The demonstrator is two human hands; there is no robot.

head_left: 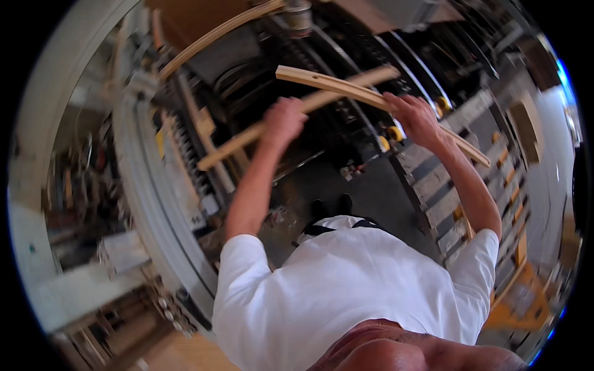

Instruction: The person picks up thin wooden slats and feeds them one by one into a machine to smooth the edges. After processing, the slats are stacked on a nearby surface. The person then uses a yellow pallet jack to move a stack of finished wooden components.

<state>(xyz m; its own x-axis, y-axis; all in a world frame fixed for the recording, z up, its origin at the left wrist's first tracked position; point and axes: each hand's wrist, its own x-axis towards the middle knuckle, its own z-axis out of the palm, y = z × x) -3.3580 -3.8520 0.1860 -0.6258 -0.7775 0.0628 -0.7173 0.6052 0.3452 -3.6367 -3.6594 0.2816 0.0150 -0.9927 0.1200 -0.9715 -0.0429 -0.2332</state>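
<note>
My left hand point(286, 120) is closed around a long pale wooden strip point(232, 147), which slants from lower left to upper right. In my right hand point(416, 119) is a second wooden strip point(346, 88), with a small dark hole or knot near its far left end. This one runs down to the right past my wrist. The two strips cross in the picture between my hands, the right one appearing over the left one. Whether they touch, I cannot tell. The left hand and its strip are slightly blurred.
Dark machinery with metal rails point(352, 52) lies ahead. A slatted wooden pallet point(439, 179) stands to my right, with a yellow-orange piece of equipment point(516, 303) beyond it. A long grey metal beam point(151, 185) runs along my left. Another curved-looking wooden strip point(216, 36) is at the far left.
</note>
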